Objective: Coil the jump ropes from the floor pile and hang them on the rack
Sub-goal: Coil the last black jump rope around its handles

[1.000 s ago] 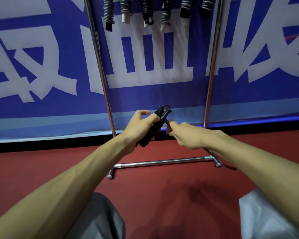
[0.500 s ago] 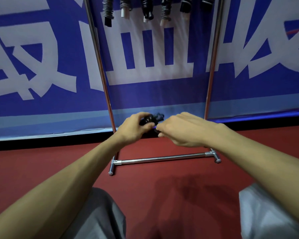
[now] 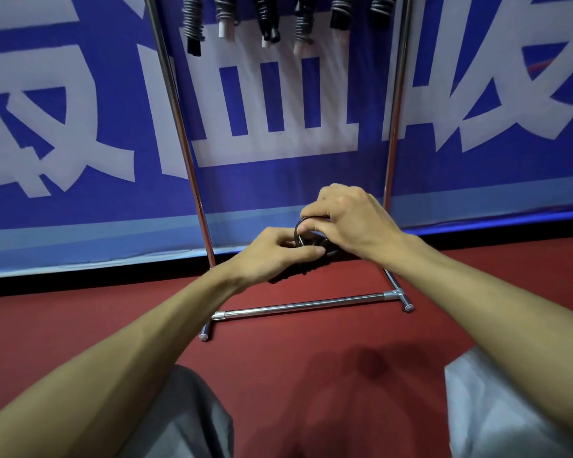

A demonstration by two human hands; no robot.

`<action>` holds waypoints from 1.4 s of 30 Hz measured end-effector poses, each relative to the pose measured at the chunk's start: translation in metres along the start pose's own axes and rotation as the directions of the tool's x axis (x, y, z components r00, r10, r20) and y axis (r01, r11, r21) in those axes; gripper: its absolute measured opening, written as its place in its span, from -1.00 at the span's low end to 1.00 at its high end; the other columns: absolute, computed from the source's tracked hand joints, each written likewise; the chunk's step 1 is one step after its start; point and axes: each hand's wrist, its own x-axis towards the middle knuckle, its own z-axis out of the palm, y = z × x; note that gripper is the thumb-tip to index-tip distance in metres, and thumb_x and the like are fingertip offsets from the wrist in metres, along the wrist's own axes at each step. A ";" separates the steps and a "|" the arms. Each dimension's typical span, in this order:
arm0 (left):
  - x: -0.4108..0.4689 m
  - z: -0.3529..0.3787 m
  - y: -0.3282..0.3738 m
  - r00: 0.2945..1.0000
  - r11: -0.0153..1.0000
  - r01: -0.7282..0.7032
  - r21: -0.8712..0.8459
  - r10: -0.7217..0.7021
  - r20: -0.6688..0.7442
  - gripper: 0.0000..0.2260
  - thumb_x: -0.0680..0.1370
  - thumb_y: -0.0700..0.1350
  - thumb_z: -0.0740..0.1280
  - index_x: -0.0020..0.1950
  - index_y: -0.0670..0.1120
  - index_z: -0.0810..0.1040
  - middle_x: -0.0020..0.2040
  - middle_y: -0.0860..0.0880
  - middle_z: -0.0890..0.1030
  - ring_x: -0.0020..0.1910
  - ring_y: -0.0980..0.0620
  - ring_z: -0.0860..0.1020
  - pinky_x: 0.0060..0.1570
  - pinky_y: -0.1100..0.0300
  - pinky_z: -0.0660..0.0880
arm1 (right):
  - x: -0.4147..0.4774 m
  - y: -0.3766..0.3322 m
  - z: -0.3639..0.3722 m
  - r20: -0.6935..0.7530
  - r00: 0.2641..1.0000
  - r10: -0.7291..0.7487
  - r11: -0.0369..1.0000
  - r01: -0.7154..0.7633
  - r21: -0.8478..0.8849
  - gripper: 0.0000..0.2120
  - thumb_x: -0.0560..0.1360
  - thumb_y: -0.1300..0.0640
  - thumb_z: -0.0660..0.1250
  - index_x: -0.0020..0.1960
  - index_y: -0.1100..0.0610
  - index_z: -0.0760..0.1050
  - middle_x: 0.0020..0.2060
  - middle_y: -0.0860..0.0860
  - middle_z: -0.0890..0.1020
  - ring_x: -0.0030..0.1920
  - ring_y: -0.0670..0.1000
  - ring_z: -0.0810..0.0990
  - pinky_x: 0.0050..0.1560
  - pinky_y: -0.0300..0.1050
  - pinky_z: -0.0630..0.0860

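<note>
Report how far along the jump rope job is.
Done: six coiled ropes hang on the rack. In hand: the left hand grips a black rope bundle while the right hand pinches its loop. Left: hanging this one; the floor pile is out of view.

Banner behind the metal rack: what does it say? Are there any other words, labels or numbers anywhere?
"皿": the lower part of the middle white character on the blue banner; its top is cut off, so the whole character is unreadable.
Left and right white characters on the banner: cropped by the picture edges, unreadable.
No writing is visible on the hanging ropes, the rack or the black rope.
</note>
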 end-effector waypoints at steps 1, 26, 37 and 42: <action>0.000 0.000 0.000 1.000 1.000 0.004 0.005 -0.004 0.011 -0.85 0.54 -0.13 0.40 0.00 -0.20 0.65 -0.37 0.09 0.60 -0.42 0.17 0.46 -0.38 0.33 0.33 | 0.002 0.001 -0.002 0.058 0.998 0.026 0.999 -0.028 0.034 -0.83 0.45 -0.05 0.42 -0.11 0.03 0.69 -0.31 -0.01 0.53 -0.20 0.04 0.50 -0.25 -0.06 0.44; 0.008 -0.001 0.006 0.980 0.919 -0.063 -0.390 -0.018 -0.201 -0.76 0.57 -0.13 0.34 0.23 -0.02 0.59 -0.08 -0.07 0.64 -0.25 0.07 0.61 -0.33 0.29 0.51 | 0.002 0.016 0.006 0.599 0.740 0.308 0.933 -0.358 -0.037 -0.63 0.61 -0.07 0.15 -0.26 0.15 0.38 -0.41 0.04 0.44 -0.37 0.07 0.39 -0.33 -0.08 0.32; 0.018 -0.009 -0.009 0.902 0.909 -0.007 -0.417 -0.174 -0.395 -0.87 0.58 0.00 0.34 -0.02 0.01 0.67 -0.19 -0.06 0.62 -0.21 -0.02 0.52 -0.27 0.16 0.48 | -0.010 0.001 0.003 0.449 0.884 0.126 0.990 -0.141 0.000 -0.70 0.65 -0.05 0.08 -0.08 0.13 0.43 -0.28 0.02 0.55 -0.25 0.09 0.54 -0.12 0.14 0.52; 0.018 -0.012 -0.010 0.906 0.891 0.012 -0.454 -0.202 -0.372 -0.77 0.60 0.05 0.30 0.05 -0.05 0.67 -0.13 -0.14 0.61 -0.17 -0.06 0.53 -0.26 0.17 0.52 | -0.004 -0.006 -0.004 0.146 0.958 0.246 0.856 -0.285 0.431 -0.81 0.55 0.11 0.33 0.15 0.10 0.54 -0.32 -0.04 0.65 -0.31 -0.15 0.64 -0.15 -0.17 0.58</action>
